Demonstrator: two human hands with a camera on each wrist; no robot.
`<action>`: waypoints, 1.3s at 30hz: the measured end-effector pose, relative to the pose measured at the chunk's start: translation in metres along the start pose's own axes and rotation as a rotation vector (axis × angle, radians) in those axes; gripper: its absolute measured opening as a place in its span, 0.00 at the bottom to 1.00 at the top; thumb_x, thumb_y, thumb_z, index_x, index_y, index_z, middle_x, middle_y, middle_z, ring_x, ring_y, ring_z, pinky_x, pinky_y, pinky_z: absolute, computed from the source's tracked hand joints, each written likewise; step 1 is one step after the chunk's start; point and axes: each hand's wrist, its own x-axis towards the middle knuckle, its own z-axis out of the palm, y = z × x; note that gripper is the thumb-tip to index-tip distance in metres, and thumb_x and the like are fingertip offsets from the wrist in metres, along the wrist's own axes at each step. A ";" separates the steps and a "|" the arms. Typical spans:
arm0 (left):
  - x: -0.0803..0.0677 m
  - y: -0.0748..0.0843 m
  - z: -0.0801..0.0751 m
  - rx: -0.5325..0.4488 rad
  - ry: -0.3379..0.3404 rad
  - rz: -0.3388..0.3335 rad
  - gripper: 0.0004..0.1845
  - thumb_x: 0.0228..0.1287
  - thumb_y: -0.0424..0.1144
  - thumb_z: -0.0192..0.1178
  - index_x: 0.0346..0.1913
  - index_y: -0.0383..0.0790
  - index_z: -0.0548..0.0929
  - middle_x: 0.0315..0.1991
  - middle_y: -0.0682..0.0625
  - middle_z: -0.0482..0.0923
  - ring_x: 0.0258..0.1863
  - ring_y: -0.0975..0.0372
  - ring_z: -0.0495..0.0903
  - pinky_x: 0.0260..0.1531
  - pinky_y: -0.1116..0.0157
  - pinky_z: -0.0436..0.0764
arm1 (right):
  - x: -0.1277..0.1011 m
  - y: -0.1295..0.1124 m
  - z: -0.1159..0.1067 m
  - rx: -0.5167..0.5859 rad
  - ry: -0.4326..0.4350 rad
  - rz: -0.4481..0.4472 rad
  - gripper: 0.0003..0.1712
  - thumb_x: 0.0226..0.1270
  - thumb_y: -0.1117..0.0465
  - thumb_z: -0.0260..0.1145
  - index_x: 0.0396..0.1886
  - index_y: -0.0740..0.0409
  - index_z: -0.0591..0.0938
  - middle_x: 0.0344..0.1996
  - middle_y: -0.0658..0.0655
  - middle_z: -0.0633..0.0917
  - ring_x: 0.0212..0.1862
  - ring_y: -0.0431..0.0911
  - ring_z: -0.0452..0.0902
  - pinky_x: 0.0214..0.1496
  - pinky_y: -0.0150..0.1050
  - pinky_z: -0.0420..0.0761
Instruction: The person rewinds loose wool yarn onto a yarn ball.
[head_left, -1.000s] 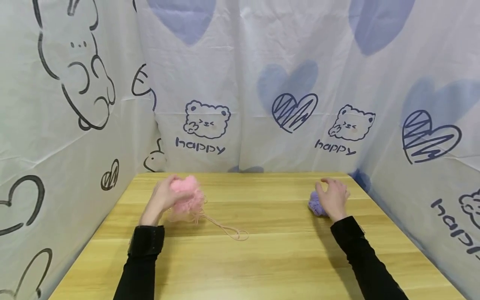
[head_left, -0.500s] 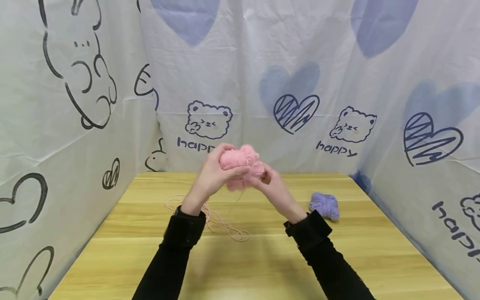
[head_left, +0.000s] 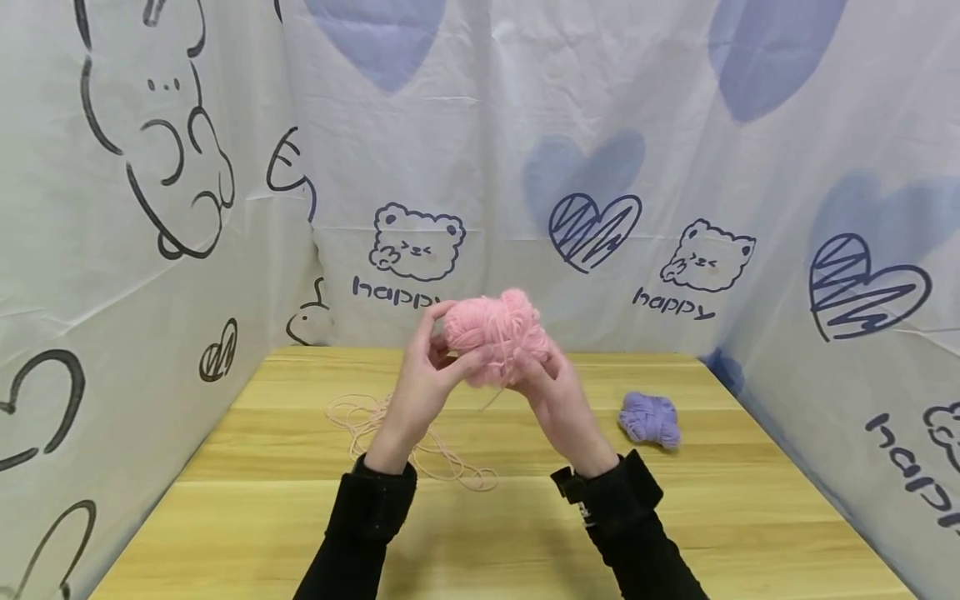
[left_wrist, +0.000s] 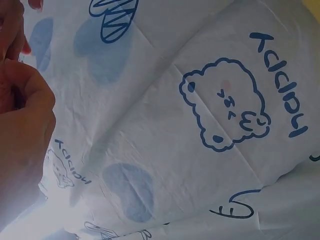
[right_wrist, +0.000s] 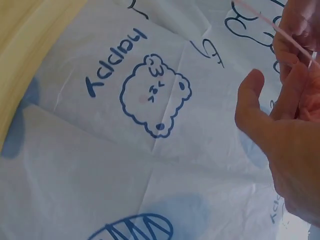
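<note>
Both hands hold a pink yarn ball [head_left: 495,336] up in the air above the far middle of the wooden worktop [head_left: 525,517], at about 12 o'clock from the person. The left hand [head_left: 423,385] comes up from 7 o'clock, its grip curled round the ball's left side with thumb and fingertips pressed into the wool. The right hand [head_left: 558,404] comes up from 5 o'clock, its grip closed on the ball's lower right side, the fingers pinching into the strands. A thin pink strand hangs from the underside of the ball between the two hands; in the right wrist view a pink strand [right_wrist: 280,31] runs taut across the fingers [right_wrist: 295,95] of that hand. On the worktop below and at 9 o'clock of the hands lies a loose tangle of pink yarn [head_left: 408,437], its loops trailing toward the near middle. A small purple yarn skein [head_left: 650,419] lies on the worktop at 3 o'clock of the hands, well apart from them and near the right-hand curtain. Both forearms are in black sleeves [head_left: 375,517]. A white curtain printed with bears, blue hearts and the word "happy" [head_left: 675,250] closes the worktop in on three sides.
</note>
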 end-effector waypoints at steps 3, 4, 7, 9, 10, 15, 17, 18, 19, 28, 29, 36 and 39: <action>-0.004 -0.001 -0.002 -0.011 0.037 0.013 0.32 0.60 0.31 0.64 0.65 0.50 0.65 0.56 0.43 0.78 0.50 0.59 0.80 0.52 0.63 0.81 | -0.001 0.005 0.002 0.020 -0.077 0.019 0.37 0.70 0.54 0.59 0.74 0.50 0.57 0.66 0.54 0.70 0.62 0.42 0.73 0.65 0.37 0.74; -0.004 -0.001 -0.002 -0.018 0.043 0.017 0.32 0.60 0.30 0.64 0.65 0.49 0.65 0.55 0.42 0.78 0.50 0.59 0.80 0.51 0.63 0.81 | -0.001 0.006 0.002 0.020 -0.105 0.028 0.37 0.69 0.55 0.59 0.74 0.50 0.56 0.68 0.55 0.69 0.64 0.43 0.71 0.67 0.38 0.72; -0.006 -0.002 -0.005 -0.030 0.061 0.020 0.31 0.60 0.30 0.63 0.64 0.49 0.65 0.55 0.41 0.78 0.48 0.60 0.81 0.49 0.64 0.82 | -0.002 0.010 0.002 0.010 -0.163 0.065 0.37 0.69 0.59 0.59 0.74 0.51 0.56 0.70 0.54 0.67 0.68 0.43 0.67 0.72 0.39 0.66; -0.007 -0.002 -0.006 -0.032 0.071 0.019 0.30 0.61 0.30 0.62 0.64 0.49 0.65 0.55 0.41 0.78 0.48 0.60 0.81 0.47 0.64 0.82 | -0.003 0.013 0.000 0.009 -0.198 0.078 0.36 0.70 0.62 0.58 0.74 0.53 0.57 0.68 0.56 0.70 0.67 0.45 0.68 0.74 0.42 0.62; -0.008 -0.002 -0.007 -0.030 0.077 0.019 0.30 0.61 0.30 0.62 0.64 0.49 0.65 0.54 0.41 0.79 0.47 0.60 0.81 0.47 0.65 0.83 | -0.004 0.015 0.000 0.011 -0.213 0.078 0.35 0.70 0.63 0.57 0.74 0.54 0.57 0.67 0.56 0.72 0.65 0.45 0.71 0.74 0.44 0.61; -0.009 -0.003 -0.010 -0.034 0.102 0.024 0.30 0.62 0.31 0.62 0.64 0.49 0.63 0.55 0.41 0.79 0.48 0.59 0.82 0.47 0.65 0.83 | -0.005 0.021 -0.003 0.003 -0.287 0.086 0.31 0.70 0.66 0.55 0.71 0.58 0.61 0.56 0.56 0.81 0.52 0.48 0.81 0.72 0.49 0.64; -0.009 -0.003 -0.011 -0.054 0.109 0.026 0.29 0.63 0.31 0.61 0.64 0.49 0.63 0.54 0.41 0.79 0.48 0.59 0.83 0.46 0.65 0.84 | -0.006 0.023 -0.004 -0.005 -0.293 0.089 0.28 0.71 0.65 0.55 0.69 0.59 0.63 0.49 0.53 0.84 0.46 0.45 0.82 0.67 0.45 0.70; -0.009 -0.004 -0.012 -0.068 0.112 0.025 0.29 0.63 0.30 0.61 0.64 0.48 0.63 0.54 0.41 0.79 0.48 0.59 0.82 0.47 0.65 0.84 | -0.006 0.023 -0.005 -0.006 -0.290 0.094 0.26 0.71 0.65 0.55 0.67 0.59 0.65 0.45 0.52 0.85 0.44 0.44 0.81 0.63 0.42 0.74; -0.009 -0.003 -0.012 -0.081 0.116 0.025 0.29 0.63 0.30 0.61 0.63 0.48 0.63 0.54 0.42 0.79 0.48 0.59 0.82 0.46 0.65 0.84 | -0.006 0.023 -0.006 -0.006 -0.289 0.097 0.24 0.72 0.64 0.55 0.65 0.58 0.66 0.40 0.51 0.86 0.42 0.43 0.81 0.59 0.39 0.76; -0.008 0.000 -0.017 -0.164 0.163 0.025 0.27 0.62 0.28 0.59 0.60 0.49 0.63 0.52 0.46 0.78 0.49 0.58 0.81 0.46 0.65 0.84 | -0.007 0.019 -0.015 -0.028 -0.281 0.044 0.09 0.75 0.62 0.53 0.38 0.55 0.80 0.21 0.47 0.71 0.31 0.39 0.73 0.44 0.34 0.79; -0.008 0.000 -0.017 -0.165 0.158 0.026 0.26 0.63 0.28 0.59 0.60 0.49 0.63 0.52 0.46 0.78 0.49 0.58 0.81 0.46 0.65 0.84 | -0.007 0.019 -0.015 -0.038 -0.277 0.047 0.09 0.75 0.61 0.53 0.38 0.54 0.80 0.21 0.47 0.71 0.29 0.39 0.71 0.41 0.32 0.78; -0.009 0.003 -0.016 -0.221 0.046 0.021 0.25 0.63 0.27 0.56 0.59 0.49 0.63 0.55 0.46 0.75 0.53 0.59 0.78 0.51 0.64 0.82 | -0.005 0.019 -0.025 -0.072 -0.254 0.061 0.07 0.74 0.62 0.54 0.36 0.53 0.78 0.21 0.47 0.67 0.24 0.42 0.59 0.30 0.32 0.66; -0.010 0.004 -0.016 -0.251 -0.020 0.013 0.26 0.62 0.26 0.56 0.60 0.48 0.63 0.56 0.46 0.74 0.53 0.59 0.78 0.54 0.63 0.81 | -0.005 0.017 -0.032 -0.042 -0.264 0.068 0.08 0.74 0.61 0.54 0.39 0.50 0.80 0.20 0.46 0.66 0.23 0.41 0.58 0.31 0.31 0.66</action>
